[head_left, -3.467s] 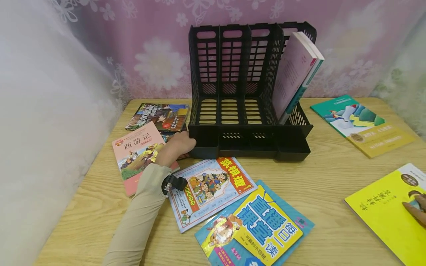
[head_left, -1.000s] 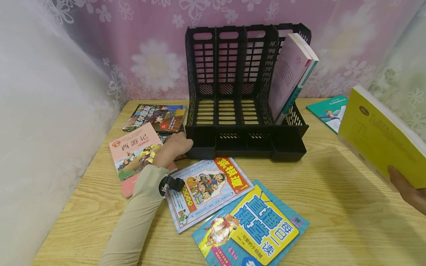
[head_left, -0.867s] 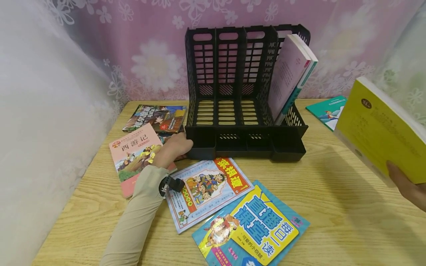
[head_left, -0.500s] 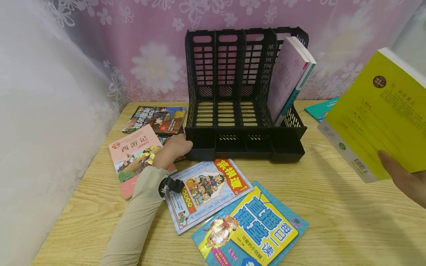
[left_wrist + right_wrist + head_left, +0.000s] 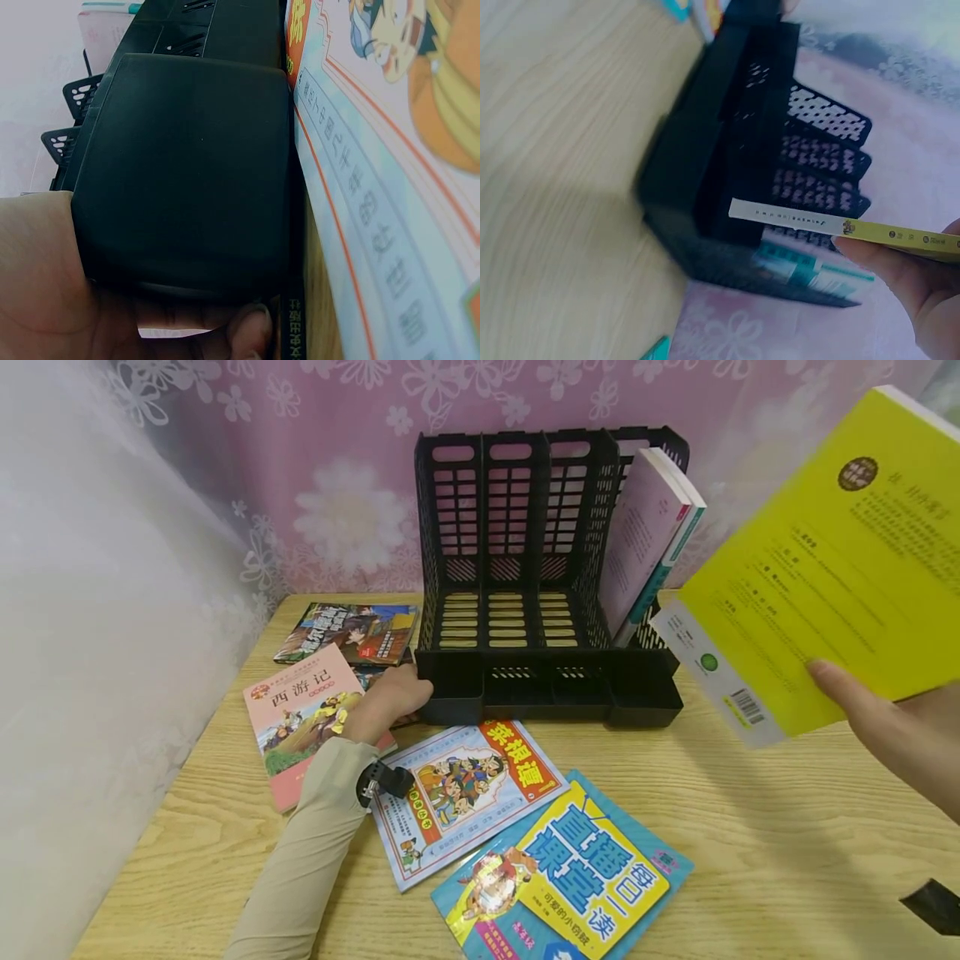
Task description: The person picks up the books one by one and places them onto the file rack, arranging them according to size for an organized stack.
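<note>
My right hand (image 5: 900,727) pinches a yellow paperback book (image 5: 832,585) in the air, its thumb on the back cover. In the right wrist view the book's thin spine (image 5: 900,235) overlaps the end of the black desktop book rack (image 5: 705,157). My left hand (image 5: 397,689) grips the rack's (image 5: 450,672) front left corner. The left wrist view shows fingers (image 5: 247,330) bent around that corner's small front bin (image 5: 187,172). Two books (image 5: 648,539) lean upright in the rack's rightmost slot; the other slots hold none.
Left of the rack lie a pink-covered book (image 5: 300,718) and a dark comic-style book (image 5: 348,631). In front are a white-and-red book (image 5: 472,785) and a blue-and-yellow book (image 5: 570,868), their edges overlapping. A black object (image 5: 933,906) shows at the lower right edge.
My right hand has lifted the yellow book off the table, turned it back cover toward me and carried it up and left toward the rack. My left hand stays at the rack's corner.
</note>
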`<action>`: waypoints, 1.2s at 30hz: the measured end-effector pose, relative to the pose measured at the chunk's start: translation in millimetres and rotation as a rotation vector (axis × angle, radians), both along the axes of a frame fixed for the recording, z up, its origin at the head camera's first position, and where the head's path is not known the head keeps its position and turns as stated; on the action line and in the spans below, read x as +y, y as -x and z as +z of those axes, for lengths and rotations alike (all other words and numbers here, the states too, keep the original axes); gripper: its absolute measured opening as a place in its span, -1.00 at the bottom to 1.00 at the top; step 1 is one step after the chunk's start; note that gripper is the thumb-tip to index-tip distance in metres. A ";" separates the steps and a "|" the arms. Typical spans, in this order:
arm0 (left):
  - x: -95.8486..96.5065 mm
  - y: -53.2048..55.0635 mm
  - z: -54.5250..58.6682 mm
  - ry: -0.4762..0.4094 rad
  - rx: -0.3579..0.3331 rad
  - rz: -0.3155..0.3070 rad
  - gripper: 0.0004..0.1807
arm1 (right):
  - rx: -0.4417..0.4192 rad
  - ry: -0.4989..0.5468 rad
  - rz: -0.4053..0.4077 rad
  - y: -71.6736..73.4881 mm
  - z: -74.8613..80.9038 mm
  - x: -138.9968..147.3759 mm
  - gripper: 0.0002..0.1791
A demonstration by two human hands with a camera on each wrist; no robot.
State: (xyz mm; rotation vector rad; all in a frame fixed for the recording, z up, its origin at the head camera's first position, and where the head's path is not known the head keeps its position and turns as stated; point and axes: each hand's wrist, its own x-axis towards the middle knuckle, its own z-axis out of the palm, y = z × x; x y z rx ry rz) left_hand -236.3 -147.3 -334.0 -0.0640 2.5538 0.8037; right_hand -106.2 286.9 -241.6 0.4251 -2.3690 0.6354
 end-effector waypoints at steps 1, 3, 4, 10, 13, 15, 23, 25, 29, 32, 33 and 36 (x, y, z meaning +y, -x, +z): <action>-0.1 0.7 -1.1 0.000 -0.003 -0.001 -0.30 | -0.034 0.037 0.021 2.1 0.8 -2.4 0.06; -0.6 1.6 -3.4 -0.001 -0.010 -0.004 -0.29 | -0.109 0.115 0.062 7.8 0.7 -6.8 -0.01; -0.9 1.8 -4.3 -0.002 -0.013 -0.002 -0.29 | -0.133 0.149 0.079 10.7 -0.3 -9.0 -0.05; -2.7 -0.5 -3.9 -0.012 -0.012 0.007 -0.29 | -0.216 0.367 0.200 29.9 0.1 -27.5 -0.17; -3.6 -0.2 -4.3 -0.012 -0.011 0.004 -0.29 | -0.253 0.455 0.241 41.6 3.5 -36.8 -0.23; -3.7 0.6 -5.1 -0.006 -0.012 0.006 -0.29 | -0.290 0.526 0.270 49.9 5.2 -42.3 -0.29; -0.5 2.5 -6.6 -0.003 -0.012 -0.015 -0.28 | -0.328 0.685 0.343 76.3 10.5 -72.0 -0.36; -0.5 3.0 -7.0 0.005 -0.010 -0.016 -0.29 | -0.333 0.638 0.290 83.7 11.2 -79.1 -0.38; -0.6 3.2 -7.3 0.009 -0.017 -0.010 -0.29 | -0.340 0.550 0.199 100.3 10.2 -91.1 -0.40; -0.6 3.0 -7.0 0.006 -0.019 -0.008 -0.28 | -0.353 0.563 0.205 111.1 8.2 -98.6 -0.42; -0.5 3.0 -6.8 0.005 -0.018 -0.008 -0.28 | -0.357 0.570 0.208 113.7 7.7 -100.5 -0.42; -0.6 3.5 -5.0 0.003 -0.007 -0.014 -0.29 | -0.355 0.585 0.204 120.2 7.7 -105.4 -0.42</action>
